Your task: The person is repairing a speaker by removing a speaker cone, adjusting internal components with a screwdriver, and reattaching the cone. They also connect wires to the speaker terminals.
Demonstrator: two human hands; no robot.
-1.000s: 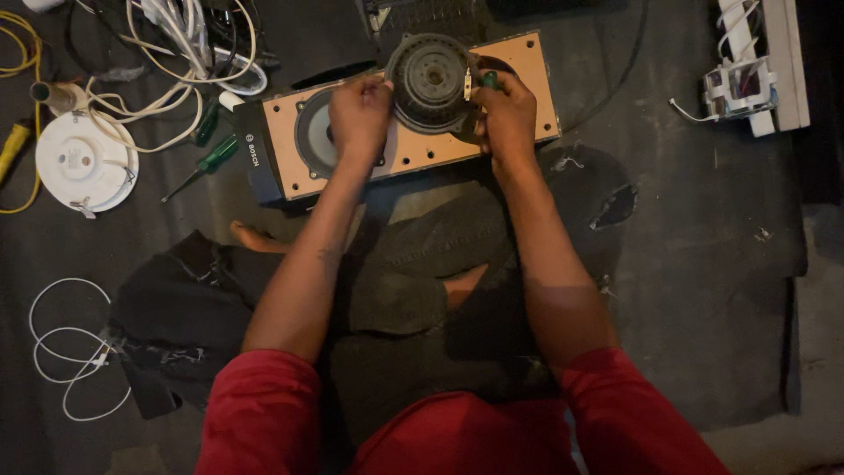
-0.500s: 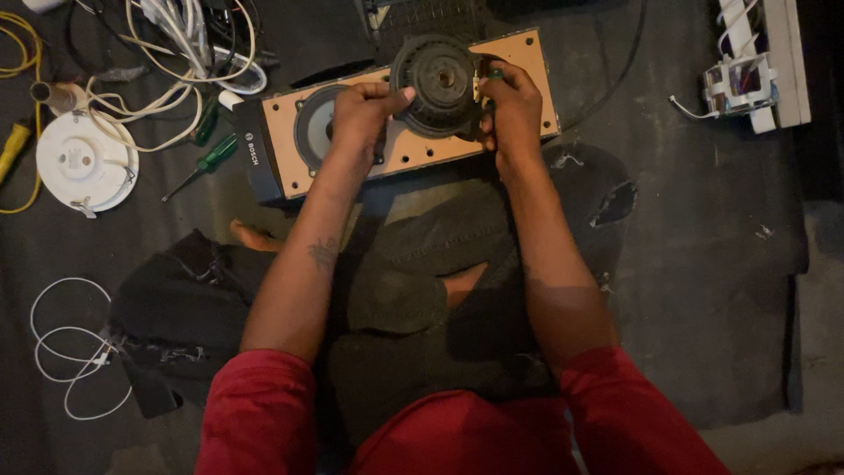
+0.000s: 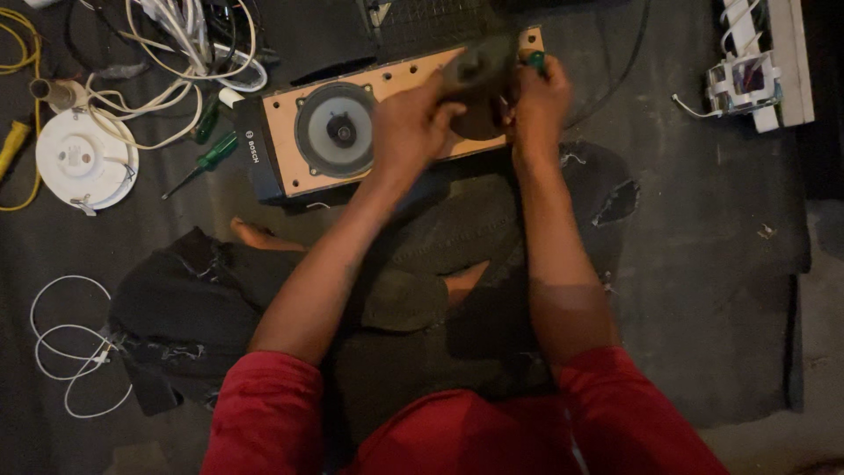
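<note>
A wooden speaker box [image 3: 290, 141] lies on the dark floor in front of me, one round speaker cone [image 3: 337, 129] still set in its left hole. Above the box's right side I hold a loose dark round speaker unit [image 3: 479, 75], turned on edge and blurred. My left hand [image 3: 409, 123] grips its left side. My right hand [image 3: 538, 95] holds its right side, with a green-handled tool [image 3: 534, 60] tucked in the same fist. My crossed legs and bare feet lie below the box.
Two green screwdrivers [image 3: 204, 158] lie left of the box. A white round fitting [image 3: 83, 160] and a tangle of white cables [image 3: 189, 40] are at upper left, a white cable loop [image 3: 61, 339] at lower left, a white power strip [image 3: 760, 66] at upper right.
Both hands have tipped the loose speaker unit from face-up to on edge and raised it slightly over the box's right end.
</note>
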